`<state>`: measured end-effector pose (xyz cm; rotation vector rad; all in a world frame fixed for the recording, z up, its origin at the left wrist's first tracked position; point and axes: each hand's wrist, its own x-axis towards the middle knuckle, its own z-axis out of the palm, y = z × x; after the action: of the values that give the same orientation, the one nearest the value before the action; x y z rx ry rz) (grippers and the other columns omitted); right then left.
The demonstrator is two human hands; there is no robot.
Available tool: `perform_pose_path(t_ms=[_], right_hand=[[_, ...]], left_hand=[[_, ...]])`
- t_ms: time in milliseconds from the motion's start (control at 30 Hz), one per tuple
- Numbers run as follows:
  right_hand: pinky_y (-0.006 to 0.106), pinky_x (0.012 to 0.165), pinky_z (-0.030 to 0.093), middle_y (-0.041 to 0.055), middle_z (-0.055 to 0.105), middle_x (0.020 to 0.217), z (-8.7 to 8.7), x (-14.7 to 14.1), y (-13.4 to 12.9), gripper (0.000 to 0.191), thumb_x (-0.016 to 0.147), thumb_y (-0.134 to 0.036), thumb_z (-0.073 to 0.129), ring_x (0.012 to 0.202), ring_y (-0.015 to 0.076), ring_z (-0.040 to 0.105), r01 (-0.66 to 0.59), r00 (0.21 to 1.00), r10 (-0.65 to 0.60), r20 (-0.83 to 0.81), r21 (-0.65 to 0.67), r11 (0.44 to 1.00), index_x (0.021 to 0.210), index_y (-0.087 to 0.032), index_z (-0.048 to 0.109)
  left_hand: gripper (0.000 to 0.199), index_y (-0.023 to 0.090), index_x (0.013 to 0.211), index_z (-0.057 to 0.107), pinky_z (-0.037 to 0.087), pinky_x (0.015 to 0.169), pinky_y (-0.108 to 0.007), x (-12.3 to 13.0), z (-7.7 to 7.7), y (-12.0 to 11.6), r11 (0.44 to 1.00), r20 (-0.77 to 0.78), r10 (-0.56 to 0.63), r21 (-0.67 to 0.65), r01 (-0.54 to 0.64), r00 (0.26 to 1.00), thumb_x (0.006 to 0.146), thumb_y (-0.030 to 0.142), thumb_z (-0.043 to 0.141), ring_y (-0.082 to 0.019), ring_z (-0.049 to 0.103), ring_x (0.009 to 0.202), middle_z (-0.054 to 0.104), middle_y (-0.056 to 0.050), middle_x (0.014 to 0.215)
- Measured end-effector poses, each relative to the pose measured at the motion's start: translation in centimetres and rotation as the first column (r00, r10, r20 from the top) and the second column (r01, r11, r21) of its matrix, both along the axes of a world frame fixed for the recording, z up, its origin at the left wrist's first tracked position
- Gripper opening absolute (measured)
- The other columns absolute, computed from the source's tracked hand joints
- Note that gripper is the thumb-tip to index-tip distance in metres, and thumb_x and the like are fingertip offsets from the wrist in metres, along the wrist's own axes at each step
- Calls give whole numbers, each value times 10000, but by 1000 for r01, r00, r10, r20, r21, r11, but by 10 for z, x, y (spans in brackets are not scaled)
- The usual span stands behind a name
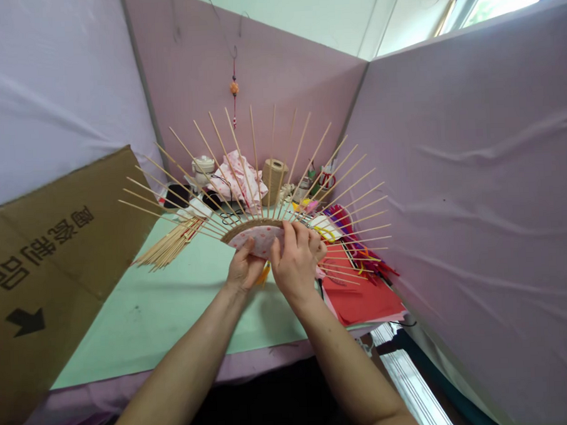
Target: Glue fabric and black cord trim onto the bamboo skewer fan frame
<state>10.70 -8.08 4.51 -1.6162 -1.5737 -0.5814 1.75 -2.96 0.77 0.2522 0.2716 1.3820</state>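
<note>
Seen at bottom centre, nearest: bare forearms (195, 351), reaching up to mid-frame. At centre, left hand (245, 268) closed narrowly on lower left of spotted base (259, 238), thumb on cloth face, other fingers mostly hidden behind. Just beside, right hand (296, 262) gripping upper right rim, fingers bent over edge, thumb against front; contact behind rim not discernible. Spotted base located at centre of frame, face toward viewer, held above green tabletop (176, 330). Noted along rim: brown band (241, 227), with thin sticks (252, 129) spreading left, upward and right.

Farther, right of centre: red paper (362, 290), lying flat. Left of centre: stick bundle (172, 245), on tabletop. At left edge: cardboard (59, 247), printed, standing at a slant. Behind, upper middle: white pot (202, 168), crumpled pink cloth (239, 177), brown spool (275, 178). Farthest: beaded ornament (233, 88), hanging before pink panel (296, 68).
</note>
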Motion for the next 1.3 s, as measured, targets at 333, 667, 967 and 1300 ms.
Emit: perform_pose_path(t_ms=[333, 667, 967, 1300], right_hand=[[447, 994, 306, 137, 599, 1229, -2, 16, -6, 402, 938, -301, 438, 1166, 267, 474, -106, 986, 127, -109, 179, 978, 1305, -153, 511], [475, 924, 303, 118, 559, 1160, -2, 14, -2, 337, 911, -332, 513, 1080, 293, 445, -36, 997, 38, -65, 35, 999, 1216, -248, 631], [460, 907, 315, 117, 569, 1133, 2, 18, -7, 299, 912, -329, 518, 1062, 294, 449, 19, 1000, -18, -24, 62, 998, 1168, -245, 648], [459, 927, 309, 113, 552, 1142, -1, 18, -6, 345, 910, -342, 518, 1061, 278, 469, -77, 997, 79, -17, 101, 992, 1223, -241, 624]], left_hand=[[177, 115, 1010, 658, 479, 962, -309, -2, -1, 5, 999, 41, 16, -51, -14, 999, 901, 154, 525, -173, 676, 905, 725, -77, 919], [252, 114, 1120, 637, 494, 936, -306, -1, 1, 3, 997, 33, 7, -73, -4, 999, 896, 151, 527, -188, 674, 935, 721, -94, 970], [217, 140, 1013, 675, 509, 909, -296, -1, 1, -2, 999, -14, -26, 34, 27, 1000, 912, 147, 484, -178, 677, 907, 736, -72, 918], [141, 130, 968, 673, 487, 933, -275, 3, -5, 0, 1000, -15, -5, -9, 5, 1000, 838, 139, 619, -167, 675, 907, 723, -69, 937]])
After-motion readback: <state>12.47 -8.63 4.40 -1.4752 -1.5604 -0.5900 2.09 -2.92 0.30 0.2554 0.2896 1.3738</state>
